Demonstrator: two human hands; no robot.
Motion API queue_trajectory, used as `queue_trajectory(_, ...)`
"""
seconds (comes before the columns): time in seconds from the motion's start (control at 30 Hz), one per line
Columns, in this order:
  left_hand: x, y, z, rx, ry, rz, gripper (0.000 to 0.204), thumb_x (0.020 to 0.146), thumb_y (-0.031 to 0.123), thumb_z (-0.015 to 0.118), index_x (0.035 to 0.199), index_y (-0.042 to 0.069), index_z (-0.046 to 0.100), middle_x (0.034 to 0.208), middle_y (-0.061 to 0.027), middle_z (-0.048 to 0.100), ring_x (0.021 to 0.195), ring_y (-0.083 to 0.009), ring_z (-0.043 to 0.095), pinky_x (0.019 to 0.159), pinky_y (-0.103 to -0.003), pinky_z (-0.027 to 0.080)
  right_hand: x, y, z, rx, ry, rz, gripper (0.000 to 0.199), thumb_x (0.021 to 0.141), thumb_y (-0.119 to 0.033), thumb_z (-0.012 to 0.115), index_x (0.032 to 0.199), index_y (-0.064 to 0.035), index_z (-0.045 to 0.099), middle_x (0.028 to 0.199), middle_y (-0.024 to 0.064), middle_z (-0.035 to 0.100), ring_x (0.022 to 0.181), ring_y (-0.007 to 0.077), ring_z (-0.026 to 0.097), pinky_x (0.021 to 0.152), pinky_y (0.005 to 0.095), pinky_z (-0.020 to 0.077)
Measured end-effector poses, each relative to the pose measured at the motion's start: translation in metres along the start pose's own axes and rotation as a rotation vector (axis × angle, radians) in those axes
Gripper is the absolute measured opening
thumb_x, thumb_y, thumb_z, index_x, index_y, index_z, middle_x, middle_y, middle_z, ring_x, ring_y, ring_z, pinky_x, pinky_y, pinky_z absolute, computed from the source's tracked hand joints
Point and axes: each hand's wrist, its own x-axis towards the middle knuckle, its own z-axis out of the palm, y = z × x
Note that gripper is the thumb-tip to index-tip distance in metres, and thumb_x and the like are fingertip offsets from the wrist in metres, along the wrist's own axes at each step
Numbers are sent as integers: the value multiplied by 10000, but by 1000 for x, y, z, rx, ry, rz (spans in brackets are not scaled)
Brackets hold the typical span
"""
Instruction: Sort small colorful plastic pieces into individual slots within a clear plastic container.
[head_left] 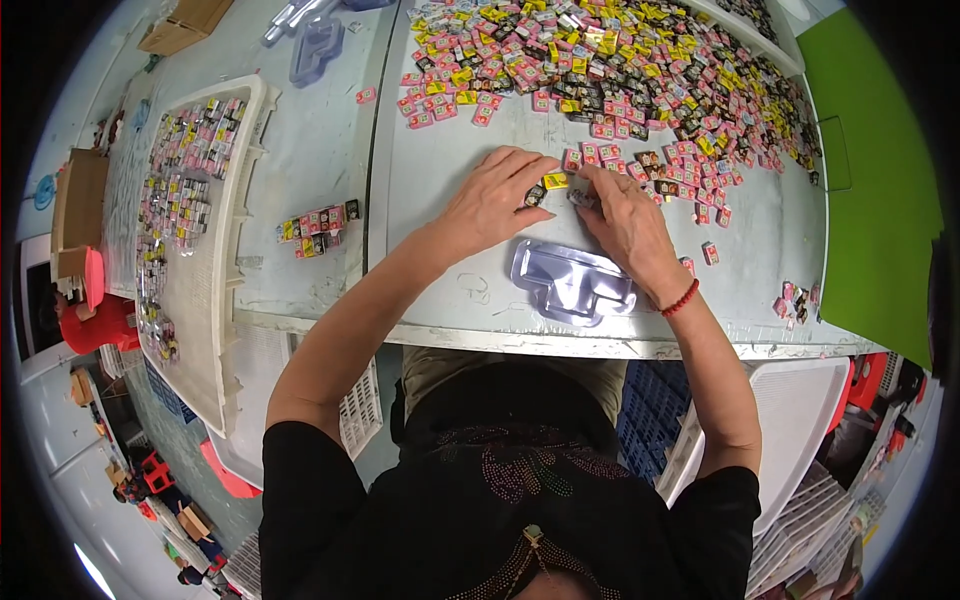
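My left hand [490, 197] is closed, its fingers and thumb around a small black box [535, 195]. A small yellow box [555, 181] touches that one and lies between my two hands. My right hand [628, 215] is closed too, its fingertips pinching a small greyish box [578, 197] that they partly cover. Just below the hands, near the table's front edge, lies a clear plastic blister tray [575, 283] with moulded hollows. Several pink boxes [590, 155] lie right beyond my fingertips.
A large spread of small pink, black and yellow boxes [560, 60] covers the far table. To the left are a stacked group of boxes [318, 230], a white crate [225, 290] holding filled packs, and more clear trays [317, 50]. A green panel [875, 180] borders the right.
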Motion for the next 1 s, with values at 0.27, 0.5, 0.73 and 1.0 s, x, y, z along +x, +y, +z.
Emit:
queue_trajectory(0.27, 0, 2, 3, 45, 51, -66, 505, 719, 135, 765, 1181, 37, 587, 1051, -96, 587, 999, -289, 538, 882, -395, 458, -1, 0, 3, -82, 93, 33, 379, 811, -88, 683, 1162, -31, 551, 943, 176, 665, 850, 345, 650, 741, 410, 524)
queue_trajectory(0.5, 8, 11, 13, 136, 59, -79, 417, 747, 53, 701, 1150, 46, 597, 998, -102, 590, 957, -290, 556, 867, -406, 446, -3, -6, -1, -140, 32, 81, 329, 811, -129, 696, 1098, -23, 575, 907, 179, 656, 837, 350, 641, 738, 423, 521)
queue_trajectory(0.73, 14, 14, 4, 128, 38, -108, 441, 721, 97, 720, 1141, 48, 594, 1024, -95, 590, 1011, -283, 539, 901, -408, 422, 11, -8, 5, -143, 153, 15, 311, 814, -123, 693, 1106, -51, 617, 1039, 142, 648, 906, 333, 632, 783, 412, 523)
queue_trajectory(1.0, -5, 7, -5, 113, -41, -27, 477, 725, 93, 735, 1175, 48, 584, 1075, -99, 595, 1054, -298, 539, 940, -395, 412, 20, -11, 17, -318, 161, -56, 218, 826, -84, 646, 1042, -60, 656, 1050, 109, 666, 955, 319, 626, 842, 414, 492)
